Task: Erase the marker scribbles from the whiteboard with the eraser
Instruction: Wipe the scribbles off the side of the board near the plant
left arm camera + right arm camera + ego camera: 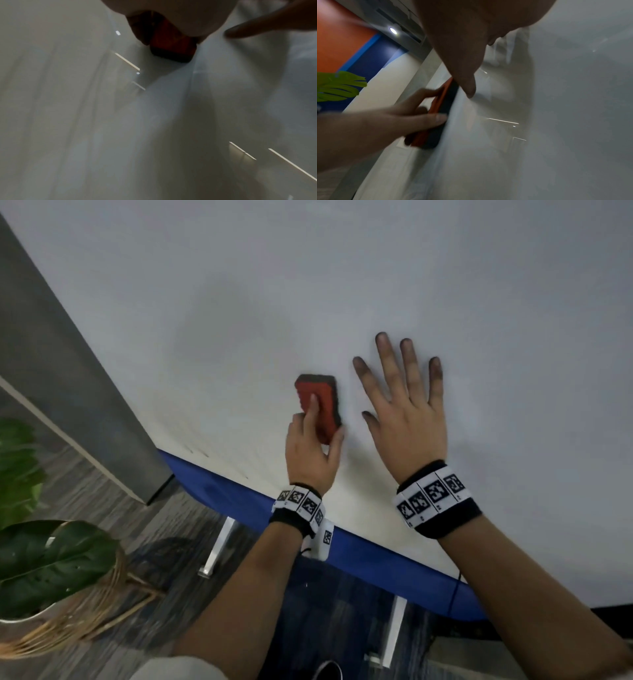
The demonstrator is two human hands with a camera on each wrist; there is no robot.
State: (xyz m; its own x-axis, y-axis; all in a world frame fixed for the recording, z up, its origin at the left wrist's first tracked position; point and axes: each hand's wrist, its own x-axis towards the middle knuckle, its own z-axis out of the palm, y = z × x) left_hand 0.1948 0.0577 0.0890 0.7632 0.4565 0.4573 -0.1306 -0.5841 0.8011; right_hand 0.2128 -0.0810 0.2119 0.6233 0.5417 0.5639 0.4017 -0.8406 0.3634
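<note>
Wiping: left hand (pixel 310 453) clamps the red eraser (pixel 320 407), felt flat on the whiteboard (pixel 342 285).
Bracing: right hand (pixel 406 412) just beside, fingers spread, flat against the board.
Advice: keep felt flush, overlap strokes, even pressure.
Scribbles: faint specks near blue lower edge (pixel 376 556).
Writing: none legible.

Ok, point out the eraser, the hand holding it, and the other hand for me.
eraser (pixel 320 405): head view, on its red back.
left hand (pixel 310 455): head view, on the back of the hand gripping the eraser.
right hand (pixel 407 419): head view, on the back of the hand, fingers spread on the whiteboard (pixel 342 285).
</note>
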